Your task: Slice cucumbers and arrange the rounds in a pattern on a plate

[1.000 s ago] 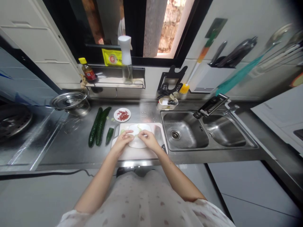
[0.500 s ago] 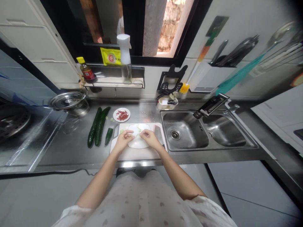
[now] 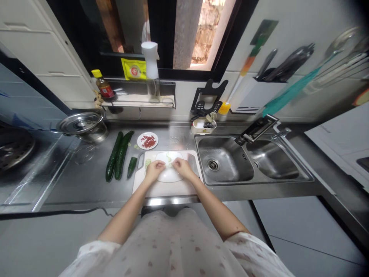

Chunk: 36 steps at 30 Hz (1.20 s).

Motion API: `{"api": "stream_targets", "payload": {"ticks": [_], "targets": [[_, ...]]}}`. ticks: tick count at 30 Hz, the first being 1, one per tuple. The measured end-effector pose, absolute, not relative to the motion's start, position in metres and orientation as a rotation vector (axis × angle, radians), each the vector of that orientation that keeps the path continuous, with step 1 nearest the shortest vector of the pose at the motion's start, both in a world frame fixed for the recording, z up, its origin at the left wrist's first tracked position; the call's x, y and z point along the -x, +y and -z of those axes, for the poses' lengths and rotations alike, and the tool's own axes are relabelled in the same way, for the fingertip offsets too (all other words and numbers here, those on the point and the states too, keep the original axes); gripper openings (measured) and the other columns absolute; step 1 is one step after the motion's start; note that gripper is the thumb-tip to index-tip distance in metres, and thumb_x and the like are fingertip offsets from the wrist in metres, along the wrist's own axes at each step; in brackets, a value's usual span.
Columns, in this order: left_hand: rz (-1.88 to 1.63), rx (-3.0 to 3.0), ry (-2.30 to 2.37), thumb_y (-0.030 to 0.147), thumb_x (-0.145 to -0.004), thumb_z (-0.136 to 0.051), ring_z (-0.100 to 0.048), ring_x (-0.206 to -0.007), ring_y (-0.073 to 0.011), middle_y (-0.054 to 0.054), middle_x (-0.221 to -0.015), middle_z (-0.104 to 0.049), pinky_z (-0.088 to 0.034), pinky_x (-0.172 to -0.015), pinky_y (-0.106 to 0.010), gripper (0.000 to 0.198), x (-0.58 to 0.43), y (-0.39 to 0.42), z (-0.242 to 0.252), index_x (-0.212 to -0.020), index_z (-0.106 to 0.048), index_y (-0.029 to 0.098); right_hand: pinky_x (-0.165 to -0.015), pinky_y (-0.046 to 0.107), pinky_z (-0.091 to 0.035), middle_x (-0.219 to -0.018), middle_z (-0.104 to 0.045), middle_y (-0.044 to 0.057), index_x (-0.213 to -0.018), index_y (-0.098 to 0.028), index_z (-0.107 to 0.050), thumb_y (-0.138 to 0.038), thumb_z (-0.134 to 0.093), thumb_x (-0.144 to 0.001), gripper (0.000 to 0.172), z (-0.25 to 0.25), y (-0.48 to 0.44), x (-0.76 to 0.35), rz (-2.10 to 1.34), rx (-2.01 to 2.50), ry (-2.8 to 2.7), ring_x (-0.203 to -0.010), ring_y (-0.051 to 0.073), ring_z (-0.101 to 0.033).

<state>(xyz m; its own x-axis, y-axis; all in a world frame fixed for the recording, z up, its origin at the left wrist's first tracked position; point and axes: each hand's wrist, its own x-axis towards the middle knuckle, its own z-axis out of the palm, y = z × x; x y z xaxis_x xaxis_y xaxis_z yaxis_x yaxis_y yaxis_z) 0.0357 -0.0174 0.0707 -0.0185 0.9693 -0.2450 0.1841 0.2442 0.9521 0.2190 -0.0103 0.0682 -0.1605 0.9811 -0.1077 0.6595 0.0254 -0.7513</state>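
Observation:
A white plate (image 3: 168,177) rests on a pale cutting board (image 3: 170,189), with a curved line of thin cucumber slices (image 3: 168,155) near its far side. Over the plate's left part, my left hand (image 3: 155,170) is closed in a pinch. My right hand (image 3: 183,169) pinches opposite it, fingertips close to the left ones. A small pale green cucumber slice (image 3: 169,165) shows between the fingertips, partly hidden. More cucumber slices (image 3: 148,162) lie on the board beyond my left hand. A knife blade (image 3: 192,161) lies along the board's right side.
Left of the board lie a cut cucumber piece (image 3: 132,167) and two whole cucumbers (image 3: 120,156). A small plate (image 3: 148,135) of chopped red bits stands behind. A lidded steel pot (image 3: 83,127) is at the back left; a double sink (image 3: 225,161) is on the right.
My left hand has shifted slightly right and lower, uncovering more slices on the board. My right hand stays nearly in place, and both hands remain pinched over the plate.

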Motion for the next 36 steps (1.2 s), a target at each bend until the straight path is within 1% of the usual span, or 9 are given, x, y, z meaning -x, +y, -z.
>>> {"api": "stream_targets", "payload": {"ticks": [7,11,15,20,26,32,36], "targets": [[-0.837,-1.273,1.597,0.017,-0.061,-0.072,-0.060,-0.072,-0.0178,-0.001,-0.064,-0.064,-0.044,-0.071,-0.026,0.010,-0.043,0.002,-0.056,-0.071,-0.067,0.019,-0.064,0.022,-0.034,-0.083,-0.069,0.006,-0.087,-0.015,-0.065,-0.024,-0.052,-0.087,0.016,-0.070,0.010,-0.216,-0.836,1.863,-2.014,-0.073,0.015,-0.056],[-0.722,-1.439,1.670,0.019,-0.068,-0.068,-0.060,-0.075,-0.0175,-0.003,-0.072,-0.068,-0.041,-0.070,-0.024,0.010,-0.047,0.016,-0.051,-0.078,-0.069,0.019,-0.065,0.022,-0.033,-0.090,-0.070,0.009,-0.092,-0.014,-0.066,-0.021,-0.050,-0.088,0.018,-0.068,0.027,-0.216,-0.797,1.937,-2.067,-0.078,0.016,-0.058],[-0.568,-1.581,1.759,0.021,-0.074,-0.063,-0.061,-0.078,-0.0176,-0.005,-0.082,-0.071,-0.039,-0.069,-0.024,0.014,-0.050,0.028,-0.048,-0.086,-0.070,0.019,-0.065,0.023,-0.033,-0.095,-0.070,0.011,-0.097,-0.013,-0.066,-0.020,-0.048,-0.088,0.021,-0.062,0.041,-0.217,-0.779,1.991,-2.106,-0.083,0.017,-0.059],[-0.458,-1.650,1.828,0.022,-0.078,-0.057,-0.062,-0.082,-0.0191,-0.006,-0.088,-0.072,-0.039,-0.070,-0.025,0.017,-0.055,0.038,-0.040,-0.088,-0.070,0.020,-0.067,0.023,-0.034,-0.099,-0.070,0.013,-0.100,-0.013,-0.065,-0.019,-0.048,-0.089,0.022,-0.056,0.052,-0.215,-0.775,2.022,-2.158,-0.087,0.018,-0.060],[-0.412,-1.696,1.860,0.023,-0.080,-0.054,-0.063,-0.086,-0.0216,-0.008,-0.093,-0.072,-0.039,-0.070,-0.026,0.018,-0.060,0.045,-0.034,-0.090,-0.070,0.021,-0.072,0.024,-0.036,-0.103,-0.069,0.015,-0.104,-0.013,-0.064,-0.019,-0.045,-0.091,0.024,-0.050,0.057,-0.212,-0.768,2.078,-2.173,-0.093,0.019,-0.060],[-0.350,-1.701,1.904,0.025,-0.081,-0.054,-0.063,-0.086,-0.0223,-0.009,-0.095,-0.072,-0.038,-0.068,-0.026,0.019,-0.061,0.048,-0.032,-0.091,-0.070,0.022,-0.073,0.025,-0.037,-0.105,-0.068,0.016,-0.107,-0.013,-0.064,-0.020,-0.043,-0.092,0.027,-0.047,0.058,-0.211,-0.761,2.091,-2.195,-0.095,0.020,-0.060],[-0.330,-1.722,1.905,0.024,-0.083,-0.052,-0.063,-0.089,-0.0229,-0.010,-0.096,-0.072,-0.039,-0.070,-0.027,0.020,-0.061,0.048,-0.031,-0.093,-0.070,0.022,-0.075,0.026,-0.038,-0.107,-0.068,0.016,-0.108,-0.013,-0.063,-0.021,-0.041,-0.093,0.029,-0.047,0.059,-0.210,-0.755,2.107,-2.204,-0.097,0.021,-0.060]]}}
